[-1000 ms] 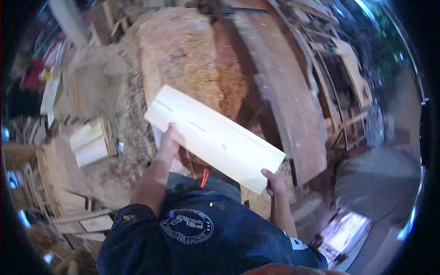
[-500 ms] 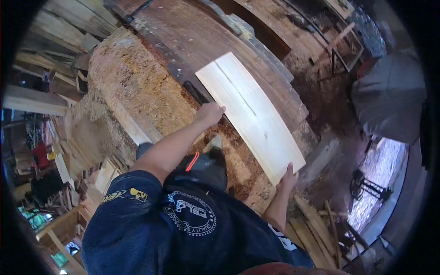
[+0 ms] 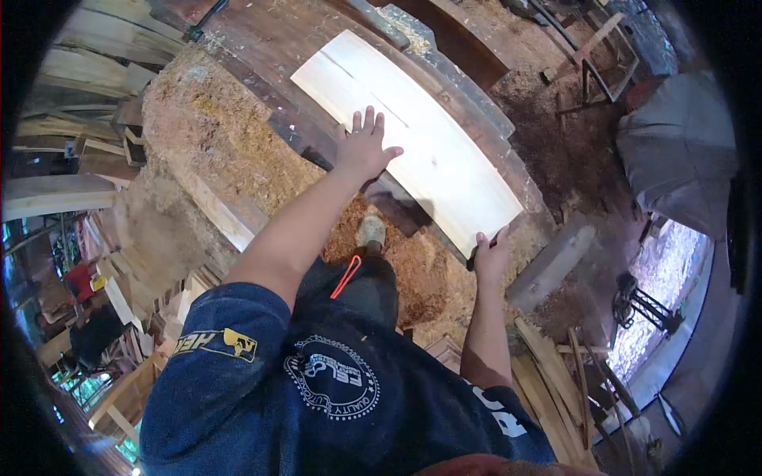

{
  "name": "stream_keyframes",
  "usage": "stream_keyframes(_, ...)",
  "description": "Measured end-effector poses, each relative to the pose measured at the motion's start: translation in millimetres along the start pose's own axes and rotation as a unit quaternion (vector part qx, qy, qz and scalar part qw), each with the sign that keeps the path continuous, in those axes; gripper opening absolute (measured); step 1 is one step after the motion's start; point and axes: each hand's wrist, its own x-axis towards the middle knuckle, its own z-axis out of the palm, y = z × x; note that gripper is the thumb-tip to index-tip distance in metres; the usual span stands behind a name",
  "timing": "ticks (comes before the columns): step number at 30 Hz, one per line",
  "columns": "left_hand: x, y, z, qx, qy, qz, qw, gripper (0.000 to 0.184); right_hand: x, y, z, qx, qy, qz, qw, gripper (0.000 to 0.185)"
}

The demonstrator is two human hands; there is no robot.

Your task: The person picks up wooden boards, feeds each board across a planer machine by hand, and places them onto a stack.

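A pale wooden board (image 3: 444, 151) with a dark lengthwise crack lies slantwise on a long brown worktop (image 3: 270, 55). My left hand (image 3: 367, 152) rests flat on the board's near edge, fingers spread, a ring showing on one finger. At the board's near right end, my right hand (image 3: 490, 258) is closed on the corner, thumb and fingertips at the end edge. The undersides of those fingers are hidden. A dark strip beside the right hand is too small to make out.
A heap of sawdust (image 3: 214, 119) lies left of the worktop. Offcut planks (image 3: 556, 373) lie at lower right, near a squared timber (image 3: 552, 266). A grey cloth-covered shape (image 3: 679, 155) stands at right. My shoe (image 3: 371, 232) is on sawdust-covered ground.
The board has moved away from me and now lies on the worktop. My left hand has gone from gripping its edge to lying flat on it; my right hand has shifted to its end.
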Motion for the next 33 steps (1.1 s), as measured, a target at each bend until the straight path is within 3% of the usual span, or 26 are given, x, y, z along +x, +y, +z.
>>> stream_keyframes(1, -0.8, 1.4, -5.6, 0.000, -0.017, -0.006, 1.000, 0.094, -0.4, -9.6, -4.1, -0.022, -0.004, 0.013, 1.000, 0.083)
stream_keyframes(3, 0.3, 1.2, -8.6, -0.001, -0.029, -0.012, 0.999, 0.095, 9.2, 11.2, 9.8, 0.034, 0.048, -0.080, 0.995, 0.088)
stream_keyframes(6, -0.5, -2.4, -0.5, -0.001, -0.021, -0.009, 1.000, 0.096, 30.2, 28.6, 6.2, 0.065, 0.029, -0.112, 0.991, 0.099)
stream_keyframes(10, -7.1, -14.4, 1.4, 0.008, -0.011, 0.020, 1.000, 0.097, 16.1, -35.0, -29.2, -0.068, -0.125, -0.060, 0.988, 0.114)
stream_keyframes(14, -34.5, -62.4, 2.8, 0.026, -0.015, 0.011, 0.999, 0.097, -34.4, -51.0, -3.4, -0.082, -0.154, -0.122, 0.977, 0.126)
stream_keyframes(17, -57.1, -95.2, 0.0, 0.054, -0.051, -0.008, 0.997, 0.095, -74.2, -73.1, 13.4, -0.193, -0.162, -0.143, 0.957, 0.126)
stream_keyframes(20, -72.6, -113.8, 2.2, 0.016, -0.025, -0.021, 0.999, 0.091, -107.2, -100.5, 13.1, -0.282, -0.068, -0.248, 0.924, 0.121)
stream_keyframes(21, -81.6, -117.7, 7.0, -0.006, -0.008, -0.028, 1.000, 0.091, -117.5, -117.5, 7.4, -0.282, -0.134, -0.240, 0.919, 0.099)
stream_keyframes(25, -131.6, -140.0, 85.9, -0.123, 0.115, -0.085, 0.982, 0.087, -110.5, -60.8, 78.5, -0.306, -0.010, -0.344, 0.888, 0.083)
stream_keyframes(27, -173.9, -129.2, 67.6, -0.259, -0.051, -0.178, 0.948, 0.084, -110.3, -64.2, 76.7, -0.331, -0.018, -0.334, 0.882, 0.087)
stream_keyframes(29, -201.4, -153.7, 129.3, -0.228, -0.030, -0.115, 0.966, 0.078, -112.0, -72.3, 58.3, -0.310, -0.037, -0.342, 0.886, 0.087)
stream_keyframes(31, -224.1, -171.7, 141.1, -0.213, -0.090, -0.093, 0.968, 0.074, -111.7, -85.6, 11.2, -0.237, -0.068, -0.364, 0.898, 0.085)
stream_keyframes(33, -232.2, -191.8, 153.8, -0.222, -0.127, -0.090, 0.963, 0.071, -111.5, -117.6, -55.7, -0.163, -0.156, -0.302, 0.926, 0.075)
